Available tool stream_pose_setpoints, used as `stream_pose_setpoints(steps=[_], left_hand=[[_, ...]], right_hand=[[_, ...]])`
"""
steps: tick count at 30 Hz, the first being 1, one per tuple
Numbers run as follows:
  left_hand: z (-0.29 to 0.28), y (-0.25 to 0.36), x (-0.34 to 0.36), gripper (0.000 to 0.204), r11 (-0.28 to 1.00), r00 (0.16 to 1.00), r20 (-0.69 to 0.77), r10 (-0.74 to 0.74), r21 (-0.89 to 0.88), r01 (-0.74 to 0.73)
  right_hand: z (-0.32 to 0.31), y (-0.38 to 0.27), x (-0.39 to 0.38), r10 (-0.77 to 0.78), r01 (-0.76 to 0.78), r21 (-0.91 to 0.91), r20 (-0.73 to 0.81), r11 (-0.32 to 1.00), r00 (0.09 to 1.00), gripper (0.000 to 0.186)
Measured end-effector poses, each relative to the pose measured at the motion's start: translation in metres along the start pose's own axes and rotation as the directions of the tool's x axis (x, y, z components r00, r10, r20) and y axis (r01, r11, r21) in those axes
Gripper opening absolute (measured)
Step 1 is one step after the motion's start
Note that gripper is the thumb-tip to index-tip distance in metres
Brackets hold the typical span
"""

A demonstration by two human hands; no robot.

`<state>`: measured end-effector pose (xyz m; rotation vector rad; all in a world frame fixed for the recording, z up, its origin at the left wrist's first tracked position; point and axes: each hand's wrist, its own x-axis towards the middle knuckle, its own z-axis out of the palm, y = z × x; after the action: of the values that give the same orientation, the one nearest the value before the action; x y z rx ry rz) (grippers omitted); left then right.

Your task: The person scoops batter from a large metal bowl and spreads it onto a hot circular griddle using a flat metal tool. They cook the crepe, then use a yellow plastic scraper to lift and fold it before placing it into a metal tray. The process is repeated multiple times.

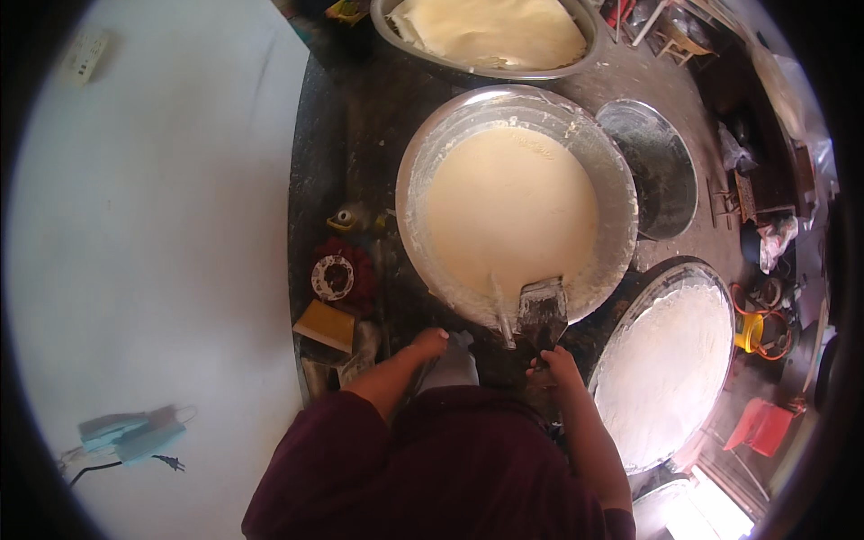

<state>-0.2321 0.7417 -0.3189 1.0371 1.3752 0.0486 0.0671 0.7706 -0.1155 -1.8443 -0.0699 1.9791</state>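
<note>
- Two bare hands are at work at the near edge of a dark, floury round table (360,135), seen from the head view.
- Right hand (560,364): fingers closed around the handle of a flat metal scraper (542,310). The scraper blade leans on the near rim of the large metal basin (414,180), at about 6 o'clock on that basin.
- Left hand (430,342): rests near the table edge, fingers curled under; whether it holds anything cannot be told. A pale object (461,340) lies just beside it at 3 o'clock.
- Basin contents: smooth cream-coloured batter (508,211), filling most of the bowl. A thin utensil handle (499,306) stands in it beside the scraper.
- At 4 o'clock from the basin: round griddle (670,369) covered by a thin white sheet.
- At 2 o'clock: an empty round metal tray (661,166).
- At 12 o'clock: a second metal bowl (490,36) holding folded pale sheets.
- At 9 o'clock: small red round object (337,274) and a yellow block (326,326).
- Wearer's sleeves (450,468) are dark maroon.
</note>
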Motion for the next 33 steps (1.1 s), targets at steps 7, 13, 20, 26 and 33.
stream_pose_setpoints(steps=[7,13,20,26,33], left_hand=[[-0.022,0.004,0.024,0.021,0.954,0.986,-0.14,0.09,0.296,-0.045],[-0.016,0.013,0.068,0.034,1.0,0.921,-0.389,0.01,0.024,0.0],[-0.014,0.03,0.088,0.058,0.964,0.841,-0.53,-0.114,-0.263,-0.035],[-0.013,0.024,0.094,0.066,0.913,0.708,-0.682,-0.185,-0.386,-0.134],[-0.013,-0.004,0.108,0.035,0.938,0.724,-0.676,-0.135,-0.323,-0.127]], right_hand=[[0.003,0.008,0.041,0.134,-0.133,-0.047,0.029,0.99,0.991,0.021],[-0.024,0.027,0.03,0.076,-0.084,-0.2,-0.048,0.976,0.996,0.039],[-0.058,0.062,0.018,0.146,-0.174,-0.458,-0.096,0.872,0.985,0.027],[-0.027,0.064,0.019,0.09,-0.196,-0.518,-0.223,0.833,0.971,0.015],[-0.012,0.06,0.035,0.226,-0.256,-0.546,-0.123,0.798,0.966,0.031]])
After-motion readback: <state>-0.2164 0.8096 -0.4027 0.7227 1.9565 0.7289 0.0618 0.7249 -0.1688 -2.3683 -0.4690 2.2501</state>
